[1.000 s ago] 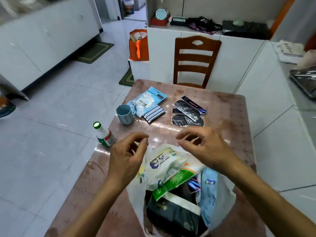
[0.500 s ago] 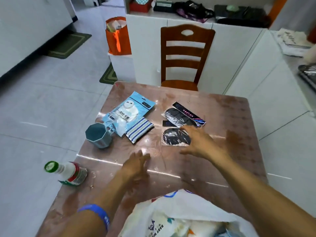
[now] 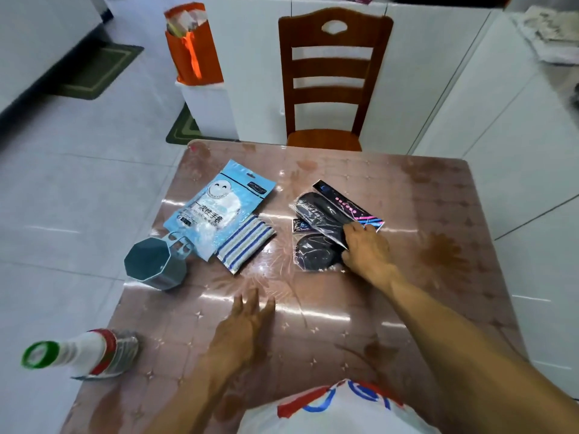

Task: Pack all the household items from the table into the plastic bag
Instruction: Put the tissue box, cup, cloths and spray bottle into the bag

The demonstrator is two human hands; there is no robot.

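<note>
Head cam, looking down on a glossy pinkish table (image 3: 423, 308). R hand (image 3: 368, 249) reaches out to approx the table's centre-right, fingers curled down onto the near R edge of two overlapping clear packets holding black items (image 3: 316, 233); fingertips touch the plastic, but can't tell if it's a real pinch or just a press, and both packets lie flat on the table. L hand (image 3: 242, 327) sits lower, w/ fingers straight, loosely spread, pointing to 12 o'clock, holding nothing; can't tell if it touches the surface. At 10 o'clock from the L hand: a teal octagonal cup (image 3: 153, 266) w/ handle, tipped in this view w/ its mouth facing the cam. Just beyond it at 1 o'clock lies a light-blue pouch w/ a smiley face (image 3: 219, 208), its lower corner touching the cup's handle; a blue-and-white striped cloth (image 3: 244, 242) is tucked against the pouch's R lower edge. At 8 o'clock from the L hand, on the table's L edge, is a white bottle w/ green cap (image 3: 81, 352), leaning outward in the wide-angle view. White plastic bag (image 3: 338, 411) w/ red/blue print bulges at 6 o'clock, bottom of frame, between the forearms. Wooden chair (image 3: 332, 79) stands at 12 o'clock beyond the table; orange bag (image 3: 194, 48) on a white stand at 11 o'clock.
</note>
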